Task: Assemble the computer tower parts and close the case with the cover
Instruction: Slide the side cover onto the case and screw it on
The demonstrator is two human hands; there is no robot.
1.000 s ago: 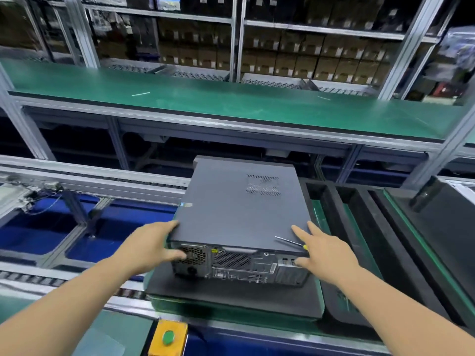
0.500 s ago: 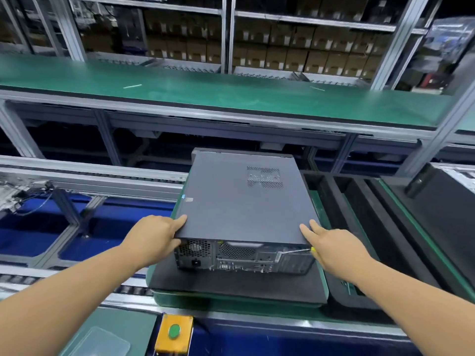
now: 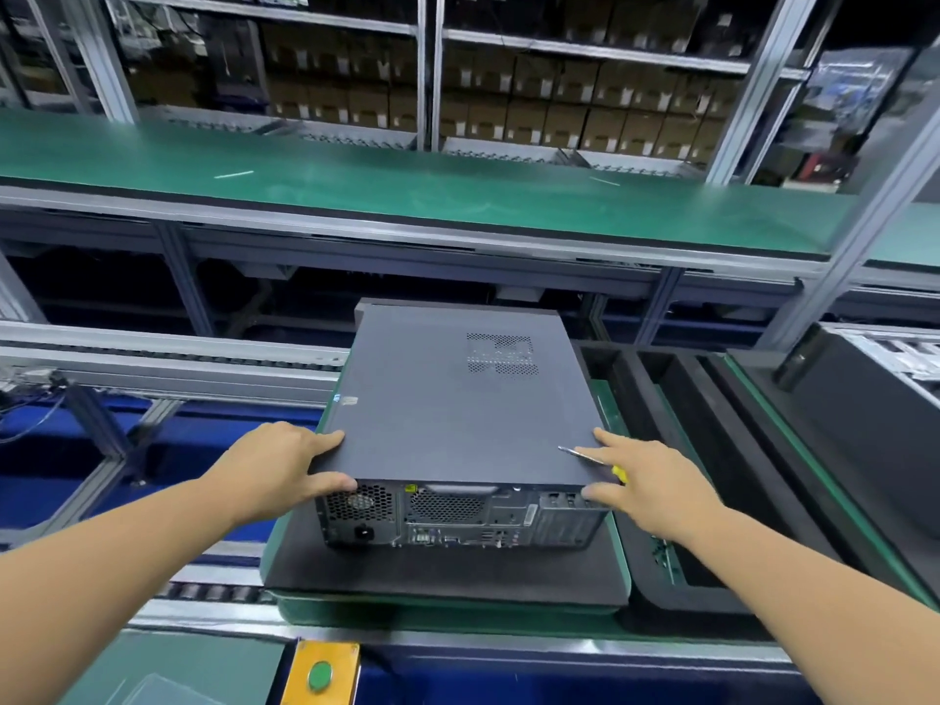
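Both hands are clasping the near corners of the cover [image 3: 452, 399], which is lying flat on the computer tower [image 3: 458, 511]. The left hand [image 3: 277, 470] is pinching its corner with thumb under the edge; the right hand [image 3: 648, 483] is doing likewise while holding a yellow-handled screwdriver [image 3: 592, 457] against the panel. The closing step appears to be finishing; next likely comes screwing the cover down. Beyond the left grip, a small sticker [image 3: 347, 400] is showing, unreadable.

We find no readable text; the small sticker [image 3: 349, 400] beyond our left hand [image 3: 274, 473] is too blurred.
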